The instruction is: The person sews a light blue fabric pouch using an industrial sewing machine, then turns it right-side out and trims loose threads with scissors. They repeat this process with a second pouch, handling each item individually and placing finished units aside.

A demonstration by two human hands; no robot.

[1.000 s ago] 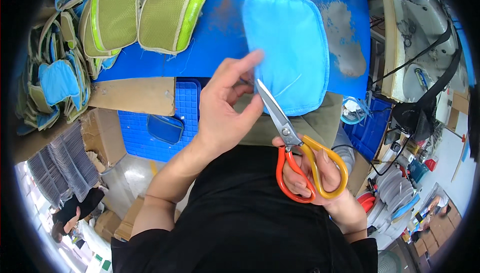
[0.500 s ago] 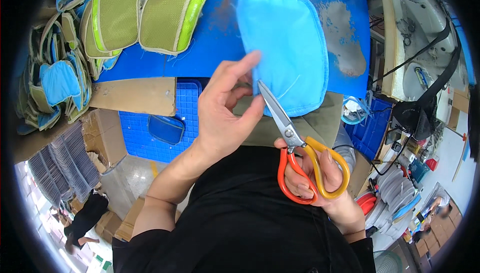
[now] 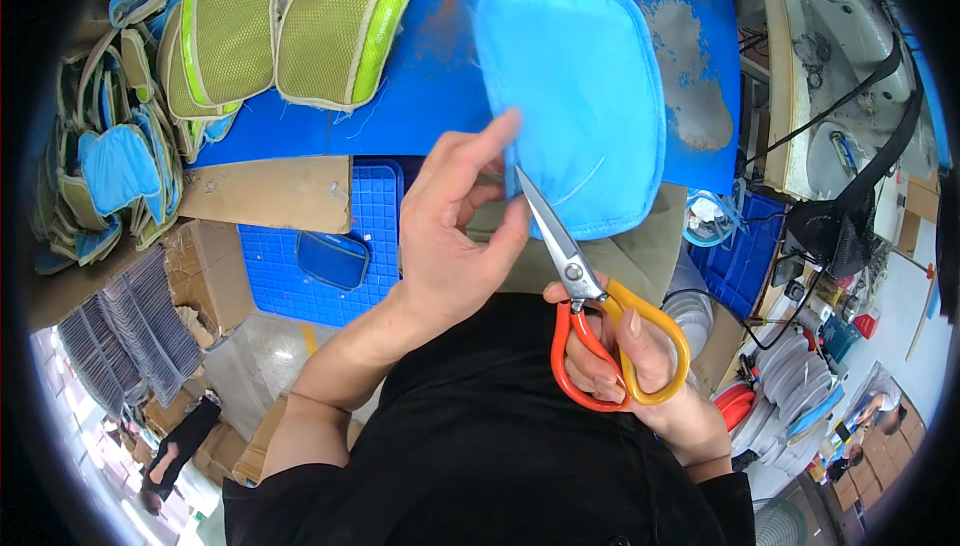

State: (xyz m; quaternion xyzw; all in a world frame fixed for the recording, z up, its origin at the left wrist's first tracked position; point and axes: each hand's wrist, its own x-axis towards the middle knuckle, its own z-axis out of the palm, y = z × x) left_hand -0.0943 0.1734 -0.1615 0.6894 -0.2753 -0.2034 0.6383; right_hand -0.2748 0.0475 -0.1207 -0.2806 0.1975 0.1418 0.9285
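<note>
A light-blue fabric pouch (image 3: 575,86) with rounded corners and a stitched border hangs over the near edge of the blue table. My left hand (image 3: 455,216) pinches its left edge between thumb and fingers. In my right hand (image 3: 640,356) are scissors (image 3: 573,271) with one red and one yellow handle loop. Their blades look closed, and the tip rests by the pouch's left edge, close to my left thumb. A pale loose thread (image 3: 583,181) curves across the lower part of the pouch.
Two green mesh pouches (image 3: 335,31) lie on the blue table (image 3: 440,56), beside a heap of similar pieces (image 3: 120,171) at the left. Below stands a blue crate (image 3: 270,271) next to cardboard. A sewing machine (image 3: 860,26) is at the right. Another person (image 3: 180,451) is at lower left.
The pouch has shifted slightly to the right. The scissors have tilted a little and moved slightly left at the handles. My left hand keeps its pinch, and the person at lower left has changed posture.
</note>
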